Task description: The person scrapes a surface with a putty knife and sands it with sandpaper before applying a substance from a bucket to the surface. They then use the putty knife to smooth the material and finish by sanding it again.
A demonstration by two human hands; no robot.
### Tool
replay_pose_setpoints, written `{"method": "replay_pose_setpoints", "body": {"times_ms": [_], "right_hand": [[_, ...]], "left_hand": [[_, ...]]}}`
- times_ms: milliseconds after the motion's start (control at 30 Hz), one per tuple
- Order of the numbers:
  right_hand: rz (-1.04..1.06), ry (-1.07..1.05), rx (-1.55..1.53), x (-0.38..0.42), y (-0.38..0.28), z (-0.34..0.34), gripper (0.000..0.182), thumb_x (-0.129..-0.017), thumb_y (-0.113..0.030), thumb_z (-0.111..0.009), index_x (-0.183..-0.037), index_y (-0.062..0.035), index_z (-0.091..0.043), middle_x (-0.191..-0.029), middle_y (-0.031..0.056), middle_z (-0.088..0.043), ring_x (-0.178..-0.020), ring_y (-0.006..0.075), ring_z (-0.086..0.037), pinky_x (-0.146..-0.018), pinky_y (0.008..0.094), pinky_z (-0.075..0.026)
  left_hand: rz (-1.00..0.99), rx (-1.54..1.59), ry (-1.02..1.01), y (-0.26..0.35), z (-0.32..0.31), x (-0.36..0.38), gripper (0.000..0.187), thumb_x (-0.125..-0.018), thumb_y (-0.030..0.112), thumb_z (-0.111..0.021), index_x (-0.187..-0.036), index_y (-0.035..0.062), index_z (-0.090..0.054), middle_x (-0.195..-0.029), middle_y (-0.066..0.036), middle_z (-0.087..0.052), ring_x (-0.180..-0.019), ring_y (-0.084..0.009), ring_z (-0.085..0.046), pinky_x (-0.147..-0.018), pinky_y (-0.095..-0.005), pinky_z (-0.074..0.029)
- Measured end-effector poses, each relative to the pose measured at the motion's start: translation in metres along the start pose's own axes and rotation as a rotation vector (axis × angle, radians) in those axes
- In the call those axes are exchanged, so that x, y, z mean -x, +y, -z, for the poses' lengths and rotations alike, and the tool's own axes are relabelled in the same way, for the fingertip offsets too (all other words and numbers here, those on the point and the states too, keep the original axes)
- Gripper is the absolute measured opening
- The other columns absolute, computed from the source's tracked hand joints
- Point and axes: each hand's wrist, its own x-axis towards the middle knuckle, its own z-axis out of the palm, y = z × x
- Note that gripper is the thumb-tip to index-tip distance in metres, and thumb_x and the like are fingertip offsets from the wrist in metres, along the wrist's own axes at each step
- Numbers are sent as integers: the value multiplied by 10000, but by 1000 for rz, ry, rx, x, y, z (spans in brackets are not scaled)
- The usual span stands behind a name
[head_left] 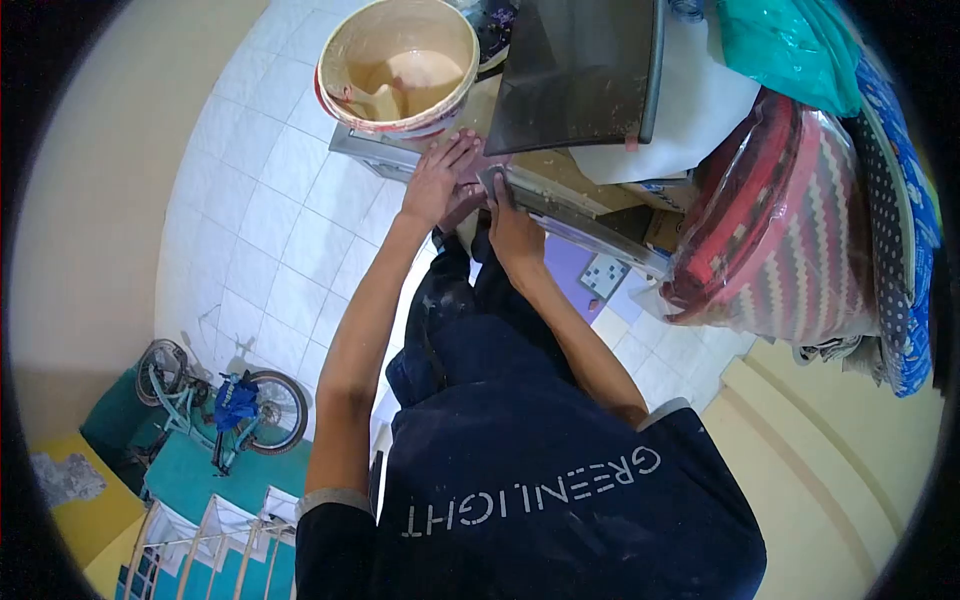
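My left hand (433, 184) rests near the edge of a metal-framed cabinet (372, 155), its fingers stretched out toward the surface below the bucket. Beside it, my right hand (515, 232) is closed around a small flat grey blade that looks like a scraper (490, 178), index finger pressed along it. A pinkish patch lies between the two hands; what it is I cannot make out. Just beyond my left hand stands a white bucket (328, 75) with cream-coloured liquid in it. A cream-coated tool (378, 103) leans inside, against the bucket's near wall.
A dark panel (575, 75) lies at the right on a white sheet (690, 110). Further right are a plastic-wrapped striped bundle (770, 230) and a teal bag (790, 50). Lower left, a bicycle (215, 410) lies near stairs with a railing (205, 530). Tiled floor (265, 210) surrounds the cabinet.
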Motion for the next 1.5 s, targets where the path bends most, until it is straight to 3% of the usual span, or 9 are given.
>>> {"method": "replay_pose_setpoints", "body": {"times_ms": [33, 267, 500, 567, 800, 1200, 1333, 1400, 1500], "right_hand": [[-24, -57, -37, 2, 6, -3, 420, -951, -256, -506, -1345, -110, -499, -953, 288, -647, -791, 474, -632, -695, 542, -514], [-275, -408, -138, -27, -10, 24, 446, -971, -275, -469, -1385, -111, -458, -846, 281, -651, -755, 460, -630, -671, 540, -499], [-218, -228, -218, -23, -4, 8, 443, -976, -276, -463, -1403, -163, -436, -789, 288, -635, -722, 454, -625, -627, 545, -486], [-210, -360, -121, -17, -9, 17, 443, -983, -264, -447, -1403, -129, -415, -801, 273, -645, -726, 466, -628, -642, 546, -486], [-253, -334, -173, -27, -12, 10, 397, -975, -258, -448, -1355, -148, -484, -931, 315, -631, -824, 501, -615, -729, 577, -489], [-210, -438, -129, -29, -5, 14, 508, -972, -216, -441, -1459, -144, -319, -867, 309, -642, -847, 467, -632, -731, 556, -483], [-45, -160, 6, -19, 0, 2, 477, -978, -260, -441, -1439, -161, -364, -817, 275, -654, -762, 463, -640, -685, 558, -491], [-176, -377, -93, -31, -1, 11, 467, -980, -276, -433, -1429, -162, -379, -815, 265, -661, -779, 466, -642, -695, 559, -494], [-182, -342, -72, -26, -5, 14, 477, -976, -289, -438, -1432, -163, -377, -826, 274, -660, -761, 463, -642, -692, 564, -494]], "left_hand": [[11, -19, -18, 0, -2, 0, 811, -779, 354, -692, -1478, 166, -326, -1542, -9, -296, -1423, -205, -263, -1167, -439, -233], [34, 19, -25, 5, 3, 2, 777, -779, 376, -695, -1452, 150, -379, -1536, -11, -308, -1419, -202, -271, -1172, -430, -216], [48, 65, 3, 5, -6, 6, 747, -774, 386, -701, -1420, 130, -430, -1520, -12, -338, -1409, -215, -292, -1166, -447, -216], [45, 64, 24, -1, -1, -2, 744, -772, 384, -702, -1418, 129, -434, -1520, -13, -338, -1408, -217, -294, -1165, -449, -217], [21, 6, 25, -4, -5, -1, 775, -768, 355, -710, -1446, 160, -387, -1532, -2, -313, -1417, -204, -275, -1155, -455, -241], [110, 82, 24, 6, -12, 5, 762, -748, 381, -722, -1422, 180, -428, -1517, 28, -344, -1409, -171, -287, -1158, -427, -232], [99, 17, 47, 5, -5, 1, 739, -767, 403, -701, -1415, 164, -439, -1516, 30, -345, -1410, -163, -287, -1161, -430, -225], [94, 39, 57, 3, -10, 1, 731, -776, 406, -691, -1416, 158, -438, -1518, 31, -343, -1409, -163, -288, -1159, -434, -226], [79, 14, 62, 8, -15, 10, 748, -763, 410, -703, -1415, 155, -438, -1518, 27, -341, -1406, -166, -294, -1157, -446, -227]]}}
